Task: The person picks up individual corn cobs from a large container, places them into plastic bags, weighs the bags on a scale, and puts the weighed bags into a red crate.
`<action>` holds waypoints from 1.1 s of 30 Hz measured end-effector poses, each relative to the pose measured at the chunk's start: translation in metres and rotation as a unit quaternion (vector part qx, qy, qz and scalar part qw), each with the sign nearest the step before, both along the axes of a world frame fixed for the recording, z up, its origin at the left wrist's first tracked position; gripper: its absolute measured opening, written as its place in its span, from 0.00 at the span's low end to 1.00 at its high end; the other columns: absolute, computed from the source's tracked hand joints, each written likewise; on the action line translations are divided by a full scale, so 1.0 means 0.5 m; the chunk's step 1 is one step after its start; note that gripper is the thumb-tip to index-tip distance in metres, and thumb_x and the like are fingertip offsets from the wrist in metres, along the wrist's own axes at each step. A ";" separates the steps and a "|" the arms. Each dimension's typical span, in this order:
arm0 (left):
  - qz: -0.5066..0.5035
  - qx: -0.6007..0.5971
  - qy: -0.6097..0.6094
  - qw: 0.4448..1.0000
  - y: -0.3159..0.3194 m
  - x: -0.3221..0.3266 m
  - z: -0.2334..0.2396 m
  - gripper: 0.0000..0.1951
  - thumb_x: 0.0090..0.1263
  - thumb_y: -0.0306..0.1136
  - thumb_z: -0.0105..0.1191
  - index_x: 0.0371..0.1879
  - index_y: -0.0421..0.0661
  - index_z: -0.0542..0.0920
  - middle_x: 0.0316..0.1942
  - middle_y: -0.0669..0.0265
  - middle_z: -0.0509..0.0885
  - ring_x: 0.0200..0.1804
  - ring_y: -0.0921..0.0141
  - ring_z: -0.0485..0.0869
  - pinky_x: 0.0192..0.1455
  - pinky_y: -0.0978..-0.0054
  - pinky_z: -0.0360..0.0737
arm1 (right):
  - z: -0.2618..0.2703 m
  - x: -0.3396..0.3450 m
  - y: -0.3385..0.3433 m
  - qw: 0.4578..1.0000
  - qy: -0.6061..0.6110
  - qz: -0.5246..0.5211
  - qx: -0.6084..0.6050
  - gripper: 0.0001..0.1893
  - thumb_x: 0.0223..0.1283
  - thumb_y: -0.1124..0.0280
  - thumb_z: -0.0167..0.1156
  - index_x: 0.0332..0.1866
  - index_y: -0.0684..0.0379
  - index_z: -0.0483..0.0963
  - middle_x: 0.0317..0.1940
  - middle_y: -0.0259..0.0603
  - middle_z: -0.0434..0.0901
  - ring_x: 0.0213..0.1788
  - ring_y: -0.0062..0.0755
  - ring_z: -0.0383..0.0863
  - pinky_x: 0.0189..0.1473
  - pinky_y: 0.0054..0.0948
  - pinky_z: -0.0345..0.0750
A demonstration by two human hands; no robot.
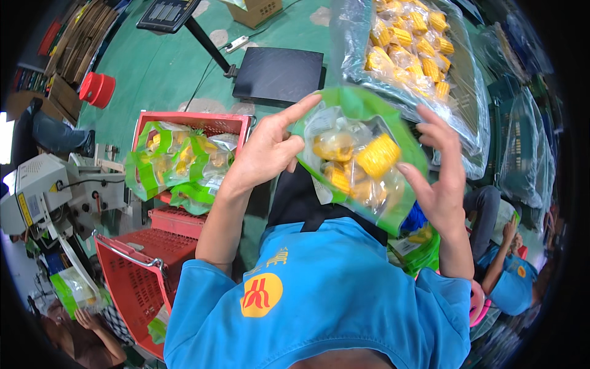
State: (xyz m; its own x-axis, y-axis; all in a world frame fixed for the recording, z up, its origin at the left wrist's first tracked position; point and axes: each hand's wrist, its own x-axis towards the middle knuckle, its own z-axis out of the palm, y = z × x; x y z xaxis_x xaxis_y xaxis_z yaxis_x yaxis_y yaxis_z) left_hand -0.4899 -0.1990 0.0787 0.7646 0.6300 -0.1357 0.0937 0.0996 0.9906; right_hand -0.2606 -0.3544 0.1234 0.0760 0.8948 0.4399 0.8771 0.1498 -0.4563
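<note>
A green-edged clear plastic bag (355, 157) holding several wrapped yellow corn pieces hangs before my body. My left hand (272, 147) grips its left rim between thumb and fingers, with the index finger stretched along the top edge. On the bag's other side my right hand (440, 170) is spread, its thumb close to or touching the plastic; no grip shows there. Beyond the bag stands a lined crate (468, 92) with many wrapped corn pieces (415, 50). To the left, a red plastic basket (193, 119) holds several filled green bags (182, 161).
A black platform scale (279, 74) with its display (168, 14) stands on the green floor. Near it are a power strip (237, 44) and a red stool (97, 90). Another red basket (138, 272) and a grey machine (41, 189) lie left. Co-workers (511, 276) sit at both sides.
</note>
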 end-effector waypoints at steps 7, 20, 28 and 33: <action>-0.036 -0.012 0.023 0.999 -0.010 0.029 0.004 0.37 0.55 0.18 0.40 0.71 0.44 0.62 0.43 0.64 0.82 0.18 0.83 0.70 0.21 0.82 0.71 | 0.014 0.044 -0.095 0.948 0.106 -0.208 -0.215 0.22 0.48 0.69 0.70 0.48 0.60 0.71 0.32 0.47 0.80 0.35 0.44 0.83 0.36 0.37 0.77; -0.192 0.033 0.122 0.973 -0.007 0.139 0.028 0.36 0.55 0.12 0.39 0.70 0.43 0.62 0.70 0.55 0.64 0.25 0.82 0.77 0.25 0.83 0.77 | -0.051 0.118 -0.161 0.867 0.433 -0.113 -0.220 0.07 0.67 0.70 0.54 0.34 0.62 0.70 0.17 0.39 0.76 0.20 0.28 0.80 0.23 0.28 0.74; -0.137 0.147 0.120 0.972 0.058 0.217 0.063 0.26 0.59 0.15 0.47 0.60 0.38 0.75 0.66 0.47 0.69 0.19 0.85 0.72 0.20 0.87 0.68 | -0.253 0.639 -0.277 0.774 0.436 -0.433 0.151 0.10 0.67 0.64 0.54 0.35 0.60 0.73 0.22 0.37 0.80 0.19 0.19 0.77 0.23 0.18 0.74; -0.022 0.292 0.066 0.954 0.069 0.307 0.054 0.22 0.62 0.27 0.59 0.57 0.41 0.78 0.61 0.49 0.74 0.26 0.81 0.76 0.25 0.86 0.73 | -0.527 0.890 -0.245 0.717 0.514 -0.471 0.016 0.10 0.61 0.65 0.58 0.36 0.61 0.73 0.26 0.40 0.81 0.24 0.23 0.81 0.25 0.23 0.78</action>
